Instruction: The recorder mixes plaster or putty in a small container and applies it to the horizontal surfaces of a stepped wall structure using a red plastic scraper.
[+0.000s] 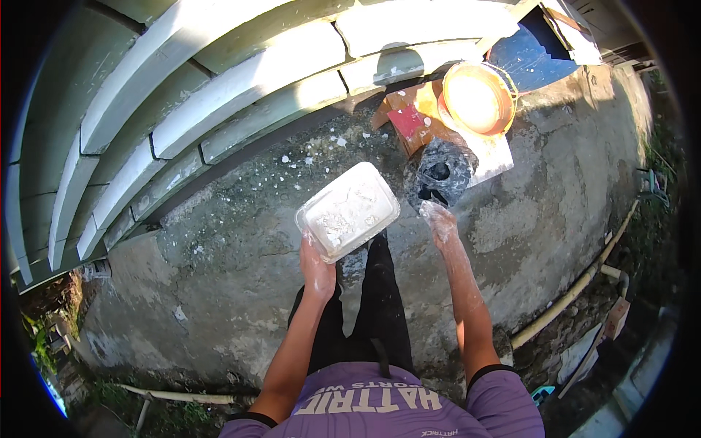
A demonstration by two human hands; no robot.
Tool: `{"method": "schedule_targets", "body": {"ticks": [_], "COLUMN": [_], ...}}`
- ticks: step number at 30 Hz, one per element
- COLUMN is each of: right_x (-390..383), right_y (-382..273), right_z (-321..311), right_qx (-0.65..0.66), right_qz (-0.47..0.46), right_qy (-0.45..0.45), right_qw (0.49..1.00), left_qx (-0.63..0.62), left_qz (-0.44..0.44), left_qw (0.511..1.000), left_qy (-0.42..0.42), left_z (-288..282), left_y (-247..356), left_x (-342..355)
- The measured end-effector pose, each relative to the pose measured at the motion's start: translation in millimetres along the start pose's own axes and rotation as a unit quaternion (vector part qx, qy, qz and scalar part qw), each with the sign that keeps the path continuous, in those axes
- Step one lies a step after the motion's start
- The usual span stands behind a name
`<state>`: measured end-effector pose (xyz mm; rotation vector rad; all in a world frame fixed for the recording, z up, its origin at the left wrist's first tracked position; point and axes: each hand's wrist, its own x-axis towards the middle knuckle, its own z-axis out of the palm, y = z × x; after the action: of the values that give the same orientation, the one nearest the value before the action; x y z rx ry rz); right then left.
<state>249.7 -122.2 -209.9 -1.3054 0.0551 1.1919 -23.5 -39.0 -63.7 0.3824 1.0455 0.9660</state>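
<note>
My left hand (318, 271) is closed on the near-left edge of a white rectangular plastic tub (350, 206), its inside coated with white, lumpy residue. Ahead and to the right, a crumpled black plastic bag (458, 169) smeared with white powder shows dark openings. At its near edge my right hand (439, 221), whitened with powder, has its fingers closed on the plastic; the fingertips are partly hidden. White smears also run along my right forearm.
An orange bucket (478, 100) with pale contents stands beyond the bag, beside flattened cardboard (418, 102). Stepped pale ledges (248, 80) curve along the far left. White splatters dot the concrete ground (241, 212). Yellowish pipe (577, 283) edges the right side, near a blue sheet (529, 62) farther back.
</note>
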Motion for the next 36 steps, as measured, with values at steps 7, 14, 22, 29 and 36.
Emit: {"method": "schedule_targets", "body": {"ticks": [7,14,22,29,36], "right_x": [-150.8,-274.0,-319.8,-354.7,-365.2], "right_y": [-142.8,-175.2,-141.3,-122.0,-100.8], "right_z": [136.9,293.4,360.4,382.0,378.1], "right_qx": [-0.131,-0.553,-0.657,-0.648,-0.652], "right_qz": [-0.192,-0.411,-0.483,-0.417,-0.478], "right_qy": [-0.184,-0.314,-0.301,-0.35,-0.367], "right_qw": [0.955,0.653,0.495,0.533,0.461], "left_qx": [-0.006,-0.035,-0.017,0.009,-0.031], "left_qz": [0.01,0.114,0.089,0.067,0.057], "left_qw": [1.0,0.983,0.988,0.988,0.991], "left_qy": [-0.026,-0.142,-0.125,-0.141,-0.119], "left_z": [-28.3,-36.8,-50.9,-70.5,-83.2], "left_y": [57.0,125.0,172.8,181.2,176.6], "left_x": [-57.9,-114.0,-165.2,-174.5,-175.3]}}
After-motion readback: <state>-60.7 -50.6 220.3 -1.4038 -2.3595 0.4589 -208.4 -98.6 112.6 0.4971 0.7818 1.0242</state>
